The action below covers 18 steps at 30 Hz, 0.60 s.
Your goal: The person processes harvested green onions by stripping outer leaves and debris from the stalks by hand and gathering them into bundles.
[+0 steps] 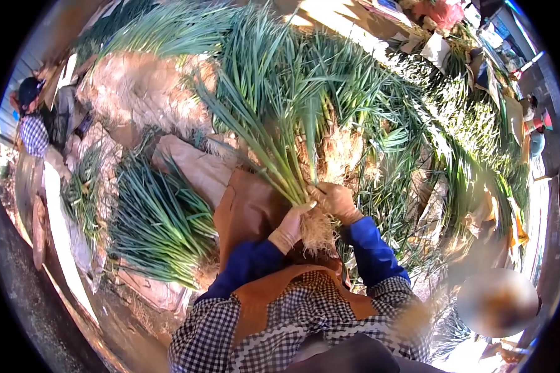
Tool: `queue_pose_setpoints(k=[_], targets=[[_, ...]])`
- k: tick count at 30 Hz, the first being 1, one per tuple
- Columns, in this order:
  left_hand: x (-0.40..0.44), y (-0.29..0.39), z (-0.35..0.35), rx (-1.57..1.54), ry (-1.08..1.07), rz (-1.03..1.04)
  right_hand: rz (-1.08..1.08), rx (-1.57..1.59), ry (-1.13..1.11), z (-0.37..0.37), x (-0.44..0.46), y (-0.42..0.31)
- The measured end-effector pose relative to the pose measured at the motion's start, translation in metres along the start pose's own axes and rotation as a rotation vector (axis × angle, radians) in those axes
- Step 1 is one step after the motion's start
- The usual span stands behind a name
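Observation:
A bunch of green garlic (280,166), or something much like it, stands in front of my body, leaves fanning up and to the left. Pale, hairy roots (317,233) hang from its lower end. My left hand (288,229) is closed around the lower stalks from the left, thumb lying across them. On the other side my right hand (335,202) is closed at the stalk bases, just above the roots. What its curled fingertips pinch is partly hidden. Both hands look gloved. A brown apron (249,202) covers my lap beneath the bunch.
Left of my lap lies a pile of similar greens (162,217). A large heap (261,56) rises ahead, with a root mass (146,90) facing me. More loose greens (460,118) spread to the right. Another person (32,118) is at the far left.

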<state>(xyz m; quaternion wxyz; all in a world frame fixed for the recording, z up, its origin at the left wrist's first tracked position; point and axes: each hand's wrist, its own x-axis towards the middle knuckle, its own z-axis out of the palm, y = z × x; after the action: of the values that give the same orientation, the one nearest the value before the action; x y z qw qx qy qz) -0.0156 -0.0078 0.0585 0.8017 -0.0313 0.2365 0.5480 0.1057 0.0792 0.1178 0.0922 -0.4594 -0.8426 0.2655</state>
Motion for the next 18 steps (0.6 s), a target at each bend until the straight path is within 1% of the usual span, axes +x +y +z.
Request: queue_pose_setpoints(k=[2,3,4,6,7,8,9,10,12,13,14,15,16,17,18], targets=[[-0.007,0.011,0.009,0.031,-0.092,0.038,0.064,0.347,0.224,0.017,0.035,0.054],[-0.004,0.015,-0.002,-0.060,-0.202,-0.029,0.230,0.159,0.268,0.005,0.059,0.069],[-0.010,0.022,0.007,-0.061,-0.215,-0.008,0.394,-0.032,0.306,-0.009,0.085,0.084],[-0.009,0.028,0.012,-0.215,-0.438,0.024,0.502,0.015,0.450,-0.020,0.123,0.135],[-0.007,0.032,0.013,-0.205,-0.445,0.028,0.553,0.153,0.461,-0.022,0.141,0.150],[-0.006,0.035,0.013,-0.137,-0.355,0.048,0.600,0.291,0.469,-0.019,0.162,0.170],[-0.005,0.036,0.013,-0.072,-0.265,0.067,0.511,0.582,0.494,0.020,0.206,0.234],[-0.004,0.033,0.010,-0.067,-0.269,0.073,0.382,0.261,0.638,0.040,0.227,0.252],[0.001,0.026,0.003,-0.064,0.001,0.032,0.374,-0.032,0.470,-0.026,0.196,0.165],[0.001,0.027,0.001,-0.007,-0.024,0.059,0.390,0.142,0.378,-0.033,0.208,0.174],[0.002,0.029,0.002,-0.007,-0.023,0.062,0.246,0.160,0.489,-0.029,0.219,0.175],[0.003,0.030,0.002,-0.001,-0.074,0.074,0.216,0.600,0.386,-0.039,0.227,0.185],[0.002,0.029,0.003,0.000,-0.123,0.083,0.173,0.790,0.332,-0.056,0.216,0.177],[0.000,0.029,0.005,0.028,-0.029,0.096,0.142,0.980,0.273,-0.073,0.205,0.168],[0.002,0.029,0.002,0.021,-0.028,0.091,0.096,0.927,0.284,-0.100,0.175,0.135]])
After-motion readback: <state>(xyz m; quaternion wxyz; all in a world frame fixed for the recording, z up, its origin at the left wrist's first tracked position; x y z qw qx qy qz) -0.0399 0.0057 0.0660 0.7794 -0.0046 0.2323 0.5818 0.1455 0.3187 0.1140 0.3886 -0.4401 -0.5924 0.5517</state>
